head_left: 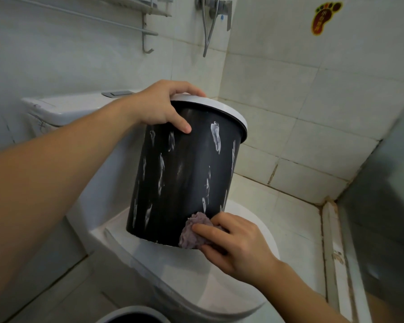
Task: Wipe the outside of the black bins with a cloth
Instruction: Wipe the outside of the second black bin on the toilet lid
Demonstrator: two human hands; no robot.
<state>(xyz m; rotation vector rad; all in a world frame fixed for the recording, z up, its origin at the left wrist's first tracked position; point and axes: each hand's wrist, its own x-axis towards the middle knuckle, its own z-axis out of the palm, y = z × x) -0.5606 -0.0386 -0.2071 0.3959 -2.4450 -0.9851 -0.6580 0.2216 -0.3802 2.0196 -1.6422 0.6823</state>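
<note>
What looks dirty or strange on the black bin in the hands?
The round black plastic bin has white smears all over its side, not yet wiped off. The left hand holds it tilted above the white toilet; the right hand presses a crumpled purple cloth near its bottom edge.

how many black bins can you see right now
2. One black bin is held tilted over the toilet lid; a second bin's rim shows at the bottom edge. Others may be out of frame.
</note>
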